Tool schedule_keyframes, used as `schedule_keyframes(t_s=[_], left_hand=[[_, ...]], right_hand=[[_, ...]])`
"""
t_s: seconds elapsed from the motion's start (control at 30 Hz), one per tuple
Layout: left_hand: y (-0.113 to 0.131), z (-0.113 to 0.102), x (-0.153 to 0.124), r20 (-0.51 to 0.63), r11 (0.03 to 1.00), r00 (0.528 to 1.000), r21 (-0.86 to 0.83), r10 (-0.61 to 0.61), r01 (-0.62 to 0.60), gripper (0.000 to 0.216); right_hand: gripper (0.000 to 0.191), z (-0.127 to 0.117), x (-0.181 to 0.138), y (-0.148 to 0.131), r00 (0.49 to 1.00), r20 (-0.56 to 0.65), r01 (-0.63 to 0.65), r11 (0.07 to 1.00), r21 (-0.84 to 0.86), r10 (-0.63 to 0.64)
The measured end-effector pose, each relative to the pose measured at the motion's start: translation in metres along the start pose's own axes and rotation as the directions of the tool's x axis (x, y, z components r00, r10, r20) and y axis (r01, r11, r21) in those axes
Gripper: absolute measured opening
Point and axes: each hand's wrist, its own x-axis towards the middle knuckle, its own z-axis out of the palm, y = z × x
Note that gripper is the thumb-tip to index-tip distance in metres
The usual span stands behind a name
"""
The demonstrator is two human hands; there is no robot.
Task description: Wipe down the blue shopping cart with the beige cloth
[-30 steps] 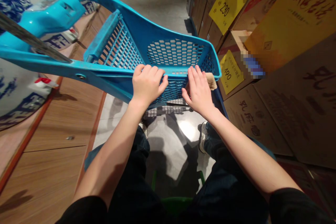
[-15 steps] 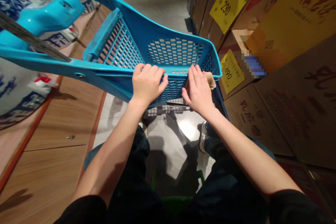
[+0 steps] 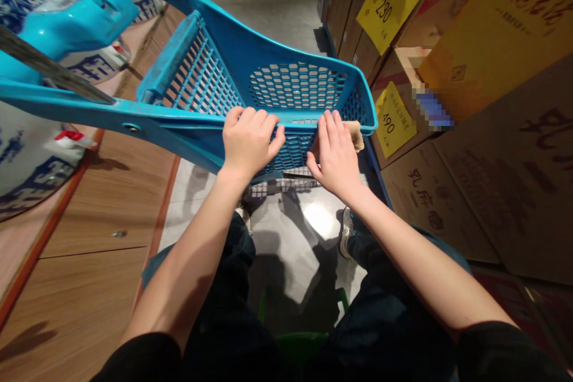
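Note:
A blue plastic shopping cart basket [image 3: 215, 95] with mesh sides lies across the view in front of me, its handle [image 3: 85, 12] at the upper left. My left hand [image 3: 248, 140] grips the near rim, fingers curled over the top edge. Further right on the same rim rests my right hand [image 3: 335, 158], fingers fairly straight and close together. Beneath it is a tan-brown cloth [image 3: 356, 134], pressed against the basket's side; most of the cloth is hidden by the hand. Both palms are out of sight.
Cardboard boxes [image 3: 430, 197] with yellow price signs [image 3: 391, 122] are stacked on the right. On the left, large blue-and-white jars [image 3: 36, 155] stand on a wooden cabinet [image 3: 107, 197]. Below me are my knees, a green seat [image 3: 299, 343] and the grey floor [image 3: 286, 239].
The basket has shifted very slightly left, and both hands have moved with it. Their holds look the same.

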Motion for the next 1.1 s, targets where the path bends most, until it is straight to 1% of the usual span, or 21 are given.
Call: schedule_keyframes(t_s=[0.07, 0.2, 0.27, 0.33, 0.47, 0.57, 0.63, 0.7, 0.77, 0.83, 0.97, 1.03, 1.1], left_hand=[[-0.001, 0.002, 0.000, 0.013, 0.999, 0.999, -0.039, -0.029, 0.030, 0.023], [0.000, 0.002, 0.001, 0.047, 0.993, 0.997, -0.099, -0.059, 0.064, 0.022], [0.001, 0.000, 0.001, 0.043, 0.992, 0.997, -0.112, -0.062, 0.066, 0.021], [0.002, -0.002, 0.000, 0.021, 0.993, 0.998, -0.107, -0.057, 0.058, 0.020], [0.002, -0.001, 0.000, -0.032, 0.999, 0.999, -0.045, -0.021, 0.020, 0.017], [0.001, 0.001, -0.001, -0.063, 1.000, 0.998, 0.001, 0.013, -0.013, 0.017], [0.001, 0.002, -0.001, -0.075, 0.999, 0.997, 0.018, 0.028, -0.026, 0.018], [0.002, 0.002, 0.000, -0.076, 1.000, 0.997, 0.006, 0.019, -0.019, 0.018], [0.002, 0.002, 0.000, -0.066, 0.999, 0.998, -0.035, -0.008, 0.006, 0.017], [0.002, 0.002, 0.000, -0.053, 0.996, 0.998, -0.078, -0.034, 0.030, 0.016], [0.002, 0.002, 0.000, -0.024, 0.993, 0.999, -0.113, -0.046, 0.043, 0.017], [0.002, 0.002, 0.000, -0.014, 0.991, 0.999, -0.125, -0.049, 0.047, 0.015], [0.002, 0.001, 0.000, -0.004, 0.988, 0.998, -0.143, -0.056, 0.055, 0.015]], right_hand=[[0.077, -0.001, 0.003, 0.006, 1.000, 0.022, 0.009, 1.000, -0.006, -0.009], [0.071, -0.002, 0.015, 0.020, 0.999, 0.017, -0.035, 0.999, -0.005, 0.035], [0.070, 0.000, 0.016, 0.018, 0.999, 0.000, -0.054, 0.999, 0.000, 0.054], [0.073, 0.001, 0.012, 0.009, 0.998, -0.011, -0.063, 0.998, 0.002, 0.063], [0.078, 0.000, 0.001, -0.007, 0.999, 0.023, -0.029, 1.000, -0.001, 0.029], [0.076, -0.003, 0.003, 0.000, 0.999, 0.033, 0.003, 1.000, 0.002, -0.003], [0.073, -0.005, 0.009, 0.010, 1.000, 0.022, -0.010, 1.000, 0.007, 0.010], [0.070, -0.004, 0.013, 0.018, 0.999, 0.013, -0.035, 0.999, 0.009, 0.035], [0.070, -0.003, 0.012, 0.017, 0.999, 0.003, -0.051, 0.999, 0.007, 0.051], [0.073, -0.001, 0.008, 0.009, 0.999, -0.002, -0.048, 0.999, 0.007, 0.048], [0.078, -0.001, -0.002, -0.006, 1.000, 0.014, -0.009, 1.000, 0.007, 0.009], [0.077, -0.002, 0.000, -0.003, 1.000, 0.023, 0.006, 1.000, -0.004, -0.006], [0.076, -0.004, 0.005, 0.005, 1.000, 0.027, 0.005, 1.000, -0.017, -0.005]])
